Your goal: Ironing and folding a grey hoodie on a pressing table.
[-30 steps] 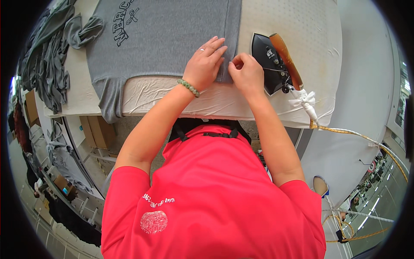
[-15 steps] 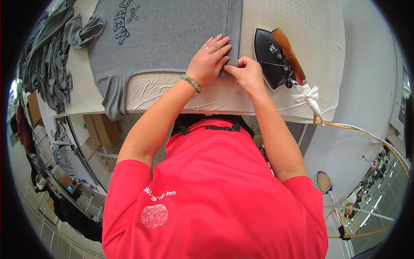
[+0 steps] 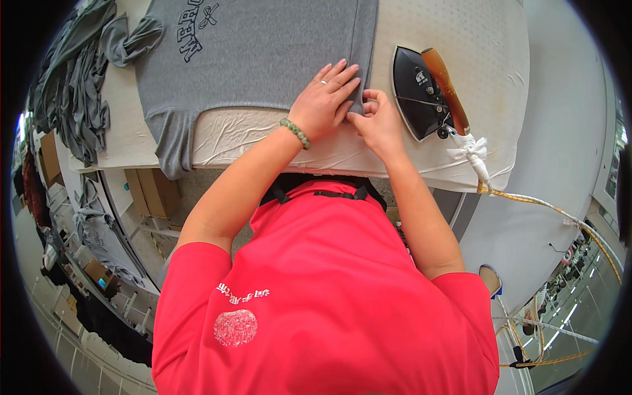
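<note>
A grey sweatshirt [image 3: 250, 72] with dark outlined lettering and a bow print lies spread on the padded ironing table, its hem band on the right and a sleeve hanging over the near edge. My left hand [image 3: 322, 104], with a ring and a green bead bracelet at the wrist, rests flat on the fabric beside the hem, fingers stretched out. At the near corner of that hem, my right hand [image 3: 380, 126] pinches the cloth between thumb and fingers. Just right of it rests a black iron [image 3: 419, 92] with a wooden handle.
The cream-covered ironing table [image 3: 454, 23] ends close to my waist. White cloth [image 3: 471, 153] wraps the iron's cord [image 3: 526, 196], which runs off right. Crumpled grey garments [image 3: 72, 85] are heaped at the far left. Below the table stands a cardboard box [image 3: 153, 192].
Both hands have shifted slightly right within the view, and the table's contents have shifted a little too. My right hand's fingers have lifted and spread somewhat while its pinch stays at the hem corner.
</note>
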Motion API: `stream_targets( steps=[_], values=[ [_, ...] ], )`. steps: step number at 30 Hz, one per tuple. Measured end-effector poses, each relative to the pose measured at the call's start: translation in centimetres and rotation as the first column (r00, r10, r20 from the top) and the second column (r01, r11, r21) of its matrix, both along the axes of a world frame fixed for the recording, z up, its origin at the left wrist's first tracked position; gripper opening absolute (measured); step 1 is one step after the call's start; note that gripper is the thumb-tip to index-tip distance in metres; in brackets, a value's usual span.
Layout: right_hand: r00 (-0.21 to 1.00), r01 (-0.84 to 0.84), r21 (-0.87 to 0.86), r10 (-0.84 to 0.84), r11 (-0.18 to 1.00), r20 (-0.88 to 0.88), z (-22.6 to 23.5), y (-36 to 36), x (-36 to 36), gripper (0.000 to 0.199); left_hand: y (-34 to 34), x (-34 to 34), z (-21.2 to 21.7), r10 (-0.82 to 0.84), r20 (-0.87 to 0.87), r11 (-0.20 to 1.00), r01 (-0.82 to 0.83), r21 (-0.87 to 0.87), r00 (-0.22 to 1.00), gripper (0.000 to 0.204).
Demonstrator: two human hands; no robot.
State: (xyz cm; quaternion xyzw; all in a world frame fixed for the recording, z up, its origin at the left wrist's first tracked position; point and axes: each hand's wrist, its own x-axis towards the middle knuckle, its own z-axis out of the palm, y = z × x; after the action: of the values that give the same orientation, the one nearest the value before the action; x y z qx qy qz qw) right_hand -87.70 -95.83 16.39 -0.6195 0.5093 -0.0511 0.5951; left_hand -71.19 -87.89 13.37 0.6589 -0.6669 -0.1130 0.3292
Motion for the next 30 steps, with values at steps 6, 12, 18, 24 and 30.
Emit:
stream_targets(
  steps=[6, 12, 18, 24, 30],
  values=[
    [0.949, -0.282, -0.884, 0.245, 0.374, -0.2, 6.5, -3.1, -2.3, 0.057, 1.5, -2.3, 0.5, -0.005, 0.107, 0.996, -0.005, 0.091, 0.994, 0.055],
    [0.867, -0.457, -0.819, -0.035, 0.347, -0.498, 8.9, -10.2, -4.4, 0.039, 4.1, -6.1, 0.5, 0.046, 0.138, 0.99, -0.064, 0.129, 0.989, 0.056],
    [0.691, -0.314, -0.157, 0.112, 0.936, -0.715, 10.2, -14.3, -1.6, 0.037, 5.6, -7.3, 0.5, 0.039, 0.114, 0.992, -0.053, 0.117, 0.993, 0.055],
    [0.698, -0.491, -0.203, 0.243, 0.847, -0.673, 11.0, -14.6, 2.2, 0.039, 6.4, -7.7, 0.4, 0.048, 0.167, 0.996, -0.059, 0.063, 0.985, 0.057],
    [0.62, -0.78, -0.44, 0.453, 0.445, -0.641, 8.4, -9.8, 10.1, 0.041, 6.9, -8.5, 0.3, 0.032, 0.182, 0.998, -0.042, 0.053, 0.983, 0.052]
  ],
)
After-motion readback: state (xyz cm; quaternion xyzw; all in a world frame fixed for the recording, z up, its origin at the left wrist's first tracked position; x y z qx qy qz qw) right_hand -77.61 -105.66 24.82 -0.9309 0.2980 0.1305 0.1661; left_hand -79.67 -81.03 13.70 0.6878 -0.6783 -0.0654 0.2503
